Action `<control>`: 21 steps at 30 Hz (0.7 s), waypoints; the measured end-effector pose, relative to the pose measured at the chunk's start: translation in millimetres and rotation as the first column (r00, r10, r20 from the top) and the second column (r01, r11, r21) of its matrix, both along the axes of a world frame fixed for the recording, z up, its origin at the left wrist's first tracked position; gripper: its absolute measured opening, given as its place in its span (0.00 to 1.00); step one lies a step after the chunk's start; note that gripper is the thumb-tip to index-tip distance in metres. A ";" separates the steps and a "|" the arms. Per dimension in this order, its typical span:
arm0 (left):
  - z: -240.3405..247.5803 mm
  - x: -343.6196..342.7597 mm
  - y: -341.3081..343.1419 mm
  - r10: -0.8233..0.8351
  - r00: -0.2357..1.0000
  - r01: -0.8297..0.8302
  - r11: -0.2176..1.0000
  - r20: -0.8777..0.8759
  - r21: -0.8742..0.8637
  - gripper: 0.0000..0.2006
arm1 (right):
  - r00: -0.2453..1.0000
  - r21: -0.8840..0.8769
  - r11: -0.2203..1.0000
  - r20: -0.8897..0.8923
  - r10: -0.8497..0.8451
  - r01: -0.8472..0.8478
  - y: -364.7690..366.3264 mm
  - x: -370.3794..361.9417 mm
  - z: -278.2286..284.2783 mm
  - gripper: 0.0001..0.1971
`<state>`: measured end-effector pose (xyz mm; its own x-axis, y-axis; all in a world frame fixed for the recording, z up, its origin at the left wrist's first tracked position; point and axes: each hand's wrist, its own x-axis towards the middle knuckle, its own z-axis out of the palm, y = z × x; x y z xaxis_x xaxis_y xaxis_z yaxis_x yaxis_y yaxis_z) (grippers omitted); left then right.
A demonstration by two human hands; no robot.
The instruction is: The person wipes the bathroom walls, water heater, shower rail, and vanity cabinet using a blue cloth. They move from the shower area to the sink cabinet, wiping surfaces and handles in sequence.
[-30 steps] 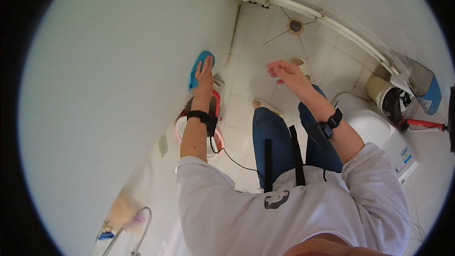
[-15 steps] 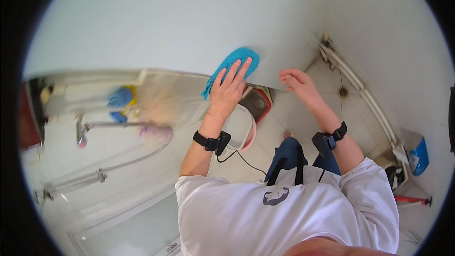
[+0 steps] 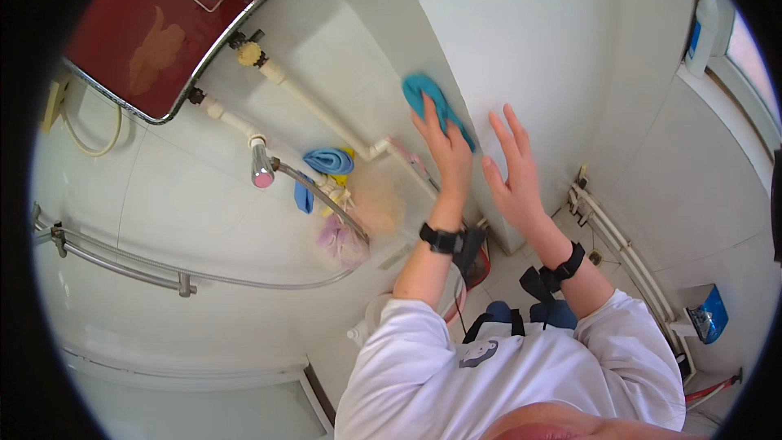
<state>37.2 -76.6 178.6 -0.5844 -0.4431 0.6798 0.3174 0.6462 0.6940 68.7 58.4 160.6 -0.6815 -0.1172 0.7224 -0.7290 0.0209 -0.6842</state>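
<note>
My left hand (image 3: 448, 156) holds a blue cloth (image 3: 422, 91) against the narrow side face of a white wall (image 3: 521, 41), just left of its corner. Part of the cloth shows beyond the fingertips, and some hangs past the right side of the hand. Just to the right, my right hand (image 3: 515, 183) is raised with fingers spread and nothing in it. It is close to the wall's broad face; whether it touches I cannot tell. Each wrist wears a black strap with a small device.
A red water heater (image 3: 179, 24) hangs at upper left, pipes beneath it. Blue rolled cloths (image 3: 328, 160) and a purple bath puff (image 3: 340, 240) hang near a shower hose (image 3: 277, 285). White pipes (image 3: 627, 244) run low at right. A bottle (image 3: 702, 28) stands on the window ledge.
The view has swung, bringing the heater and window into sight. My left hand and the cloth have moved from the broad wall face to its narrow side; my right hand has risen, fingers spread.
</note>
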 end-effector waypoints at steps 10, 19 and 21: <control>119.6 -66.2 -64.5 -0.045 0.954 0.003 0.990 -0.298 -0.141 0.32 | 0.980 0.076 0.994 -0.192 -0.056 0.072 -9.0 2.7 43.6 0.32; 165.3 -40.2 -27.5 -0.084 0.901 -0.069 0.941 -0.425 -0.332 0.32 | 0.918 0.009 0.994 -0.383 -0.099 0.111 -19.5 -23.9 107.6 0.32; 164.4 -47.8 -34.9 -0.047 0.921 -0.058 0.965 -0.386 -0.257 0.31 | 0.896 0.024 0.988 -0.426 -0.126 0.151 -21.4 -29.2 112.3 0.32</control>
